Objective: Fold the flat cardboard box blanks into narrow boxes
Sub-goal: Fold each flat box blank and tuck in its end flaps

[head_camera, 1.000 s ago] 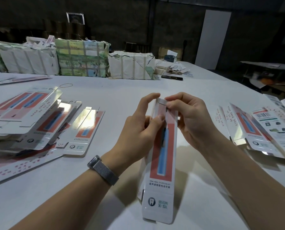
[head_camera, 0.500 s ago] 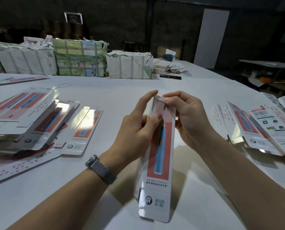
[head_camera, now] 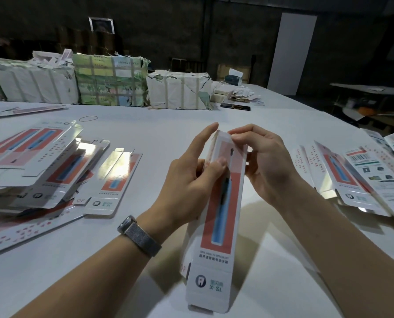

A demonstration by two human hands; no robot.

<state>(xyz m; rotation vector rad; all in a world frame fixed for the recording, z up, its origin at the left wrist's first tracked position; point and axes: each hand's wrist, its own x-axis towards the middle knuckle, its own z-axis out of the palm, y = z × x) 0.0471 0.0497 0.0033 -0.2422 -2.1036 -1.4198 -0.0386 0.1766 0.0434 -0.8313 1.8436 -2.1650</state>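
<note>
Two hands hold one narrow box (head_camera: 221,203) up over the white table (head_camera: 159,125), centre of view, long axis running away from the camera, far end raised. Box is white with a red panel, blue toothbrush graphic, tooth logo and "X-S1" on the near flap, which hangs open. Left hand (head_camera: 191,177) grips the left side near the top, thumb pressed on the front face, index finger straight along the far edge. Right hand (head_camera: 262,161) has curled fingers pinching the top right corner. Grey mesh watch (head_camera: 139,235) on left wrist. Pile of flat blanks (head_camera: 42,166) fanned out on the left, touching and overlapping; more blanks (head_camera: 361,175) spread on the right, running out of frame. Wrapped paper bundles (head_camera: 111,83) line the far table edge, a rubber band (head_camera: 88,118) lying before them. Dark room behind, white panel (head_camera: 291,53) against the wall. Bare tabletop between the piles and beyond the hands.
</note>
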